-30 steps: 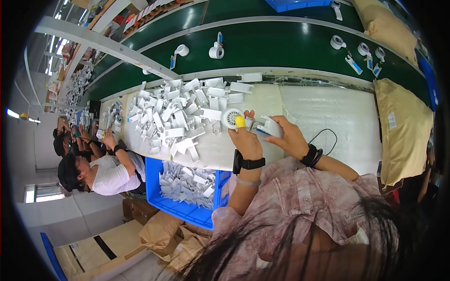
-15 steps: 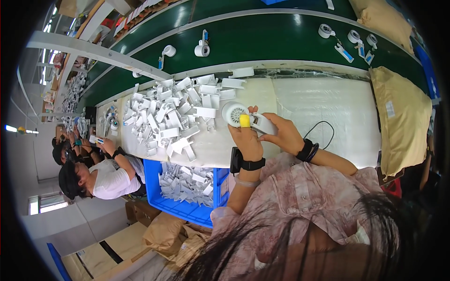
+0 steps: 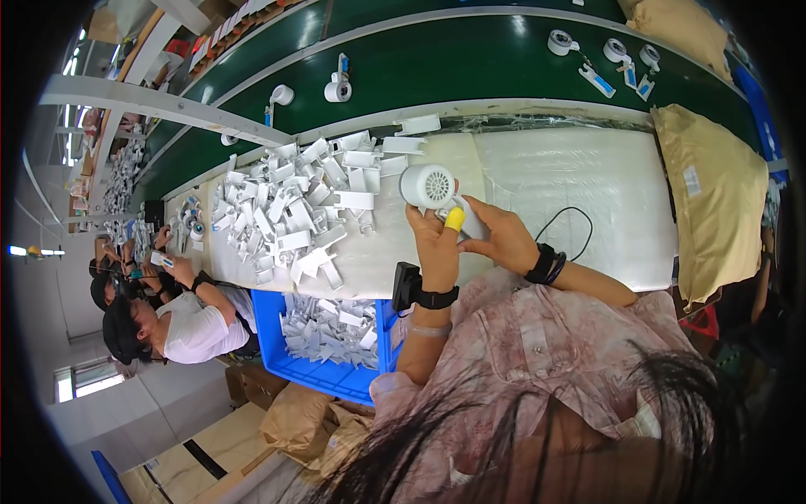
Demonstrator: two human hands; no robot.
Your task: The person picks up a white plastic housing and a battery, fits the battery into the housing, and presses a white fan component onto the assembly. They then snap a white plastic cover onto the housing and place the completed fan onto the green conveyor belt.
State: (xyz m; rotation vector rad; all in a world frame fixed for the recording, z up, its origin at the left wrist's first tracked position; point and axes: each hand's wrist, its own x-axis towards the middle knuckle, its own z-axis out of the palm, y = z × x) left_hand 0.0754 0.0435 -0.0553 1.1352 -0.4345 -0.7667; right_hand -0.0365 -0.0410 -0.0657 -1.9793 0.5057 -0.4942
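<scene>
Between my two hands is a white handheld fan (image 3: pixel 436 186), its round slotted grille facing up. My left hand (image 3: pixel 437 252) is closed round the fan's head from below, and a yellow cover (image 3: pixel 454 220) wraps its thumb tip. My right hand (image 3: pixel 504 239) grips the fan's smooth white handle (image 3: pixel 473 225), thumb on the near side and fingers behind it. Part of the handle is hidden by the fingers. Left of the fan, a heap of white plastic shell pieces (image 3: pixel 294 202) lies on the pale table covering (image 3: pixel 386 260).
Past the table runs a green conveyor belt (image 3: pixel 470 63) carrying several fan units (image 3: pixel 337 89). A blue bin (image 3: pixel 273 340) of white parts stands at the near left. A brown sack (image 3: pixel 714 202) sits on the right, near a thin black cord (image 3: pixel 590 223). A co-worker (image 3: pixel 197 323) works at the left.
Both hands have turned the fan, so its grille shows more fully from above. My left thumb has shifted lower, off the grille's edge. The whole view has shifted slightly.
</scene>
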